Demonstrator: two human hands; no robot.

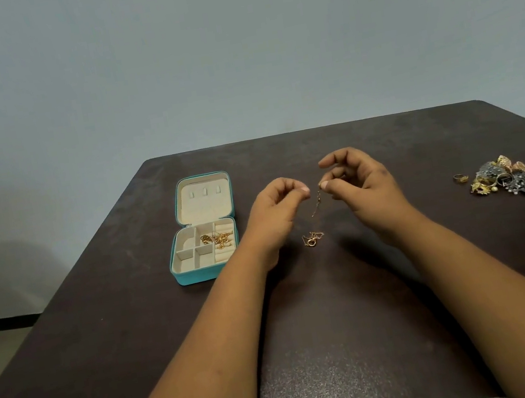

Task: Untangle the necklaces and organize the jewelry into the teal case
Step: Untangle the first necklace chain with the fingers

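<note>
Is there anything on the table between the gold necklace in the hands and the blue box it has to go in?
Only the left hand itself. The necklace hangs between both hands, and the open teal case sits left of that hand. The table between them looks bare.

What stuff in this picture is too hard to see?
Head view only:
- The chain: too thin to follow between the right hand and left hand; whether the left hand pinches it is unclear.
- Its bunched lower end on the table: knots too small to tell.
- The jewelry pile: pieces overlap, so no count.
- The gold pieces in the teal case: too small to sort out.
</note>
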